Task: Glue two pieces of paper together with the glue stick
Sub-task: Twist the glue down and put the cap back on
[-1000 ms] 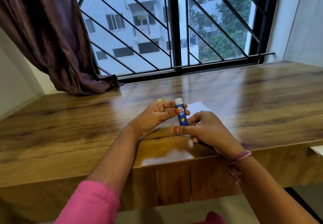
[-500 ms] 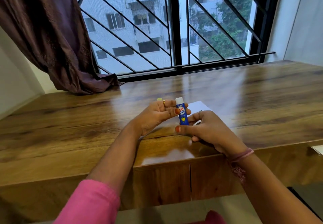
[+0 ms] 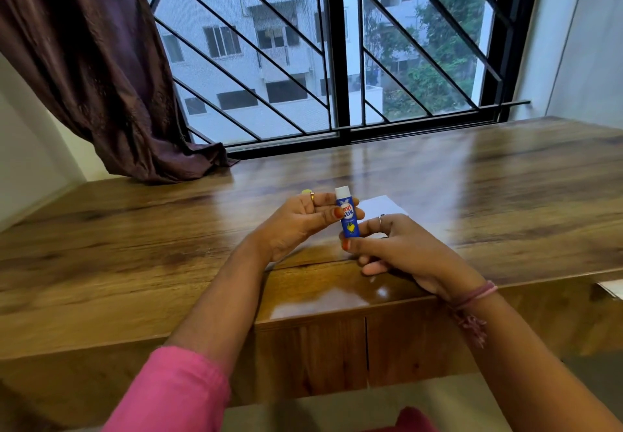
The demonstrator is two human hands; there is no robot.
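A blue glue stick (image 3: 347, 216) with a white cap stands upright between both hands, just above the wooden desk (image 3: 135, 246). My left hand (image 3: 296, 224) pinches its upper body with thumb and fingers. My right hand (image 3: 401, 249) grips its base from below. White paper (image 3: 381, 207) lies flat on the desk right behind the hands, mostly hidden by them.
A barred window (image 3: 337, 60) runs along the desk's far edge. A dark purple curtain (image 3: 101, 70) hangs at the back left, its hem resting on the desk. A white wall closes the right side. A scrap of white paper (image 3: 612, 288) shows at the desk's right front edge.
Almost nothing differs. Both hands keep hold of the glue stick, which has drifted very slightly.
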